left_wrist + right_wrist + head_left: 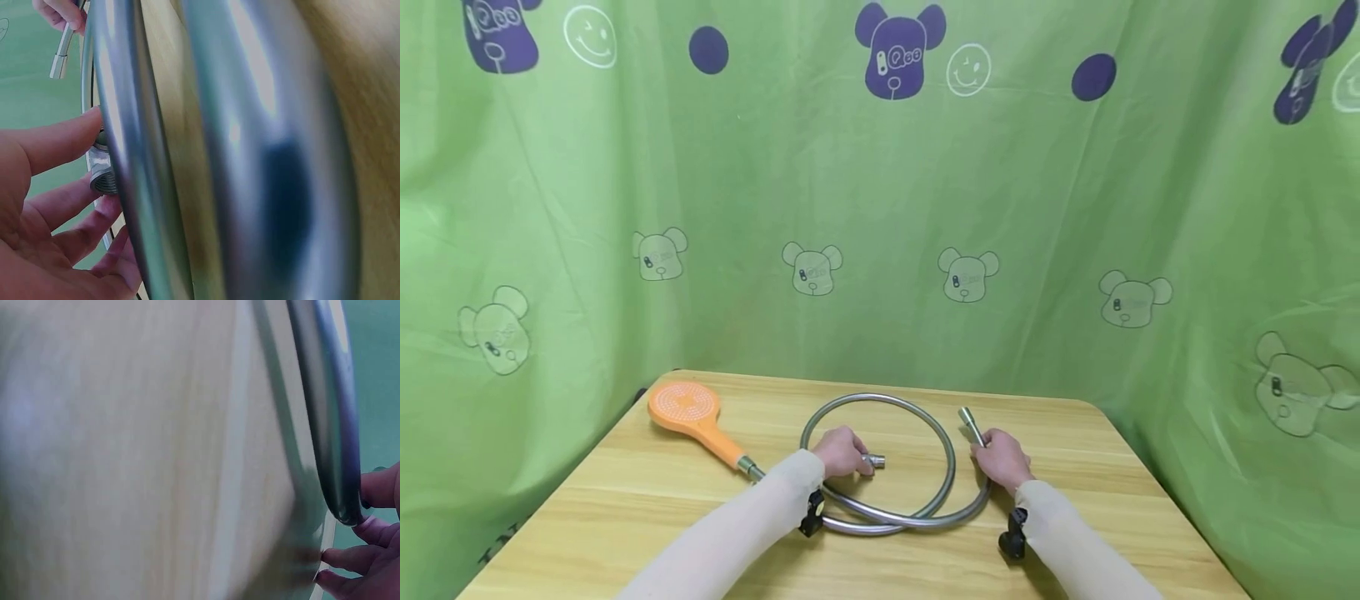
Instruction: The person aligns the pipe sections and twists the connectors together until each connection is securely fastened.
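My left hand (842,452) pinches a small metal threaded fitting (876,461) between thumb and fingers. In the left wrist view the threaded opening of the fitting (104,181) shows beside the hose. A silvery shower hose (953,467) lies in a loop around that hand. Close to the hose's free end, my right hand (1003,460) grips it, and the metal end nut (967,415) points away from me. In the right wrist view the hose (334,425) bends up to the thumb and fingers. The other end joins an orange shower head (688,404) at the left.
Everything lies on a light wooden table (625,517). A green curtain (880,333) with bear prints hangs behind it and along both sides. Each wrist carries a small black camera, such as the right one (1012,537).
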{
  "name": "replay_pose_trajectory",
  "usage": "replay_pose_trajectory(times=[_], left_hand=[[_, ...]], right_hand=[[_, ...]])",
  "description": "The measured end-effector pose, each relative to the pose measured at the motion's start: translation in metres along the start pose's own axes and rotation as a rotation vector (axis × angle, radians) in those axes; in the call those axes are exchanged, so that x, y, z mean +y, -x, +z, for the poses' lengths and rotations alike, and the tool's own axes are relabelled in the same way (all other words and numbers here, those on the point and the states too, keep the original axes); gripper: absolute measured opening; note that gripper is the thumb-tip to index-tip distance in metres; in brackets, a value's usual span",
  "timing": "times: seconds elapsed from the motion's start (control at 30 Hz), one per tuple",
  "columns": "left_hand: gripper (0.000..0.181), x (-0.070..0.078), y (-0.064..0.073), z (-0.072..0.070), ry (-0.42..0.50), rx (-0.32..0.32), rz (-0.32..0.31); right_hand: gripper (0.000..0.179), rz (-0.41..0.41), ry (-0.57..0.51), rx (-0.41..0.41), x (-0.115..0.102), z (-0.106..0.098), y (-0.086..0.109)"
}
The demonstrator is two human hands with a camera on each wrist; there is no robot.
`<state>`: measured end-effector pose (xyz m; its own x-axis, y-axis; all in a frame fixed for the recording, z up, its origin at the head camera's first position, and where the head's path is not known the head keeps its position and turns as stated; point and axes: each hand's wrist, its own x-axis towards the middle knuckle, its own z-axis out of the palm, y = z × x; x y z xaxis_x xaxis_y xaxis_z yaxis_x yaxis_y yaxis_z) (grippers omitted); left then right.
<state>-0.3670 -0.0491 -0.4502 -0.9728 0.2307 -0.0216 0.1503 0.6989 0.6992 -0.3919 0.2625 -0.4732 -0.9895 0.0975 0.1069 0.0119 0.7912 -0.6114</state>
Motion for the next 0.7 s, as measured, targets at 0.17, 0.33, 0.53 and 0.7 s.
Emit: replay_pose_trajectory(times=[0.17,0.33,0.53,0.7], left_hand=[[0.027,-0.0003,0.0006,0.0003,-0.008,0.003,0.004],[0.025,0.0008,0.0024,0.0001,-0.034,0.012,0.011],[0.031,0.0007,0.0021,0.001,-0.048,0.012,0.012],[0.029,0.0005,0.0006,0.0023,-0.049,0.008,0.014]], right_hand=[[0.017,-0.006,-0.052,0.029,0.0005,0.0024,-0.001],[0.016,-0.002,-0.133,0.05,-0.0006,0.0044,0.0],[0.016,-0.004,-0.174,0.059,-0.0023,0.0036,-0.0009],[0.015,-0.006,-0.228,0.06,-0.0024,0.0023,-0.0036]])
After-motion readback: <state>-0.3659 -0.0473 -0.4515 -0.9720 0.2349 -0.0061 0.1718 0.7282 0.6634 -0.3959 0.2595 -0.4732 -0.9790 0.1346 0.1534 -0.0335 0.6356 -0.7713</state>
